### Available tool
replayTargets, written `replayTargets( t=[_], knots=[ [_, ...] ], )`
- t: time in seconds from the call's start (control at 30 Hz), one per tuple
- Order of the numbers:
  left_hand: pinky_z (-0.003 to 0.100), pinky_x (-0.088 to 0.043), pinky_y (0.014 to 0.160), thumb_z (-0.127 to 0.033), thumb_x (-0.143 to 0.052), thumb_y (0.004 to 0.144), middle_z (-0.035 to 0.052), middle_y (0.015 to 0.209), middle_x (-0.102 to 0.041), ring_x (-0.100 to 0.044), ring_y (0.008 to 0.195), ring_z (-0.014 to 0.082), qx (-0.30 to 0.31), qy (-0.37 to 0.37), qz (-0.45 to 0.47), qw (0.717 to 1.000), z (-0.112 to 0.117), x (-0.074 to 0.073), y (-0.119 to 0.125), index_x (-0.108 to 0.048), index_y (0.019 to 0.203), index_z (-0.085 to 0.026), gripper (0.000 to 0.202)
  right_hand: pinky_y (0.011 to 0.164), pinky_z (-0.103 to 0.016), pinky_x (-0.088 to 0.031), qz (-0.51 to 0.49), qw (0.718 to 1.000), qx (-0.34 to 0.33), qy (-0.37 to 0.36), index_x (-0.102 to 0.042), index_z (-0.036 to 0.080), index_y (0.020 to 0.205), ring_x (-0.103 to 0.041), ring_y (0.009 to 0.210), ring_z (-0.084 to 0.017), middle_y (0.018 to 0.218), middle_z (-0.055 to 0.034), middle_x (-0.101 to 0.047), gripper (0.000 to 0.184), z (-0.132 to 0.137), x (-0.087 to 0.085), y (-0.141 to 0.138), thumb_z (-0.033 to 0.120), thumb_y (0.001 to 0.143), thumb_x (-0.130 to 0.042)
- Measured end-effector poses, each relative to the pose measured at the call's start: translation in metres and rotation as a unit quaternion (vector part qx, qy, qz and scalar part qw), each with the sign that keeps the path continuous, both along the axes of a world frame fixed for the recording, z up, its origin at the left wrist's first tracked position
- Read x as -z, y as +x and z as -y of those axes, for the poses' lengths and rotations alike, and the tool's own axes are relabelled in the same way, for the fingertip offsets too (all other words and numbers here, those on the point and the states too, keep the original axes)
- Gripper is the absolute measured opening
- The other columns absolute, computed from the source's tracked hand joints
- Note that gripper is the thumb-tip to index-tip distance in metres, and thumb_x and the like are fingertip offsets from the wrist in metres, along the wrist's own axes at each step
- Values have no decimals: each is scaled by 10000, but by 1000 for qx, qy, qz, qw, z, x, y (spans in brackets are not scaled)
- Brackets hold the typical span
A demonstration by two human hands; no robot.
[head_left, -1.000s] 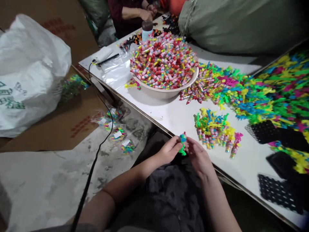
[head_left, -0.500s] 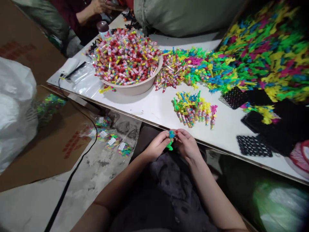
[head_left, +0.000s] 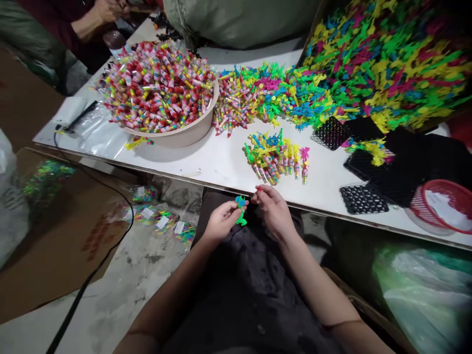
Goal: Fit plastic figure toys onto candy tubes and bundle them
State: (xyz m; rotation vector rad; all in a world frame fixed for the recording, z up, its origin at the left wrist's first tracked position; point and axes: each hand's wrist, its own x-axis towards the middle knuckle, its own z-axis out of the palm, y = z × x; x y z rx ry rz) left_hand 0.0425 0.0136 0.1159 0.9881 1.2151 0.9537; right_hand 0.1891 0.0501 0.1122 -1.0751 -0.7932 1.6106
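Note:
My left hand (head_left: 220, 222) is closed on a small green and blue plastic toy figure (head_left: 241, 210), held over my lap at the table's front edge. My right hand (head_left: 272, 210) is just to its right, fingers pinched on a small piece with a red tip that I cannot make out. On the white table (head_left: 221, 164) right ahead lies a small pile of finished toys with candy tubes (head_left: 277, 158). Further back stands a beige basin (head_left: 184, 135) heaped with candy tubes (head_left: 155, 88).
A big heap of coloured plastic figures (head_left: 368, 64) fills the back right. Black mesh trays (head_left: 363, 199) and a red basket (head_left: 442, 204) lie at the right. Another person's hands (head_left: 106, 10) work at the far left. Filled bags (head_left: 162, 223) and a black cable (head_left: 88, 280) lie on the floor.
The view has swung right and down. My hands have drawn slightly apart: the toy stays in the left, and the right hand has pulled away with a small piece.

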Motion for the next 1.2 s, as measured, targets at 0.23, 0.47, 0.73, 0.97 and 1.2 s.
replayTargets(
  t=[0.23,0.47,0.73,0.97,1.2],
  knots=[
    [262,-433,621,-385,-565,747,24,686,-606,-555,638,131,18,35,-64,997,0,0,-6,-580,813,-155,240,643,-216,-437,-5,1000,-1,18,-617,243,808,-547,625,-80,670,53,-601,218,-3,-15,7,289,633,-739],
    [306,-383,729,-306,-388,860,28,715,-536,-500,743,155,113,191,-337,915,0,-20,-11,-594,714,-177,283,646,-226,-462,-33,999,-16,1,-645,213,764,-577,658,-99,718,21,-627,194,3,-21,-1,332,641,-734],
    [313,-342,710,-312,-322,886,16,715,-525,-462,730,166,240,156,-511,811,1,-33,-11,-500,714,-183,280,693,-240,-484,19,996,-83,37,-645,221,806,-598,692,-107,740,19,-650,152,6,-27,-3,297,688,-702],
    [300,-334,716,-296,-305,898,10,730,-543,-475,739,157,260,154,-515,802,2,-36,-12,-496,736,-181,276,672,-250,-489,28,993,-109,25,-634,230,807,-596,661,-109,719,19,-651,159,6,-25,0,321,693,-697],
    [316,-315,705,-287,-318,893,25,733,-563,-486,730,163,282,188,-546,766,5,-33,-13,-522,746,-172,277,620,-239,-478,94,985,-142,32,-627,211,774,-570,644,-109,703,11,-630,198,3,-32,6,350,663,-714]
  ],
)
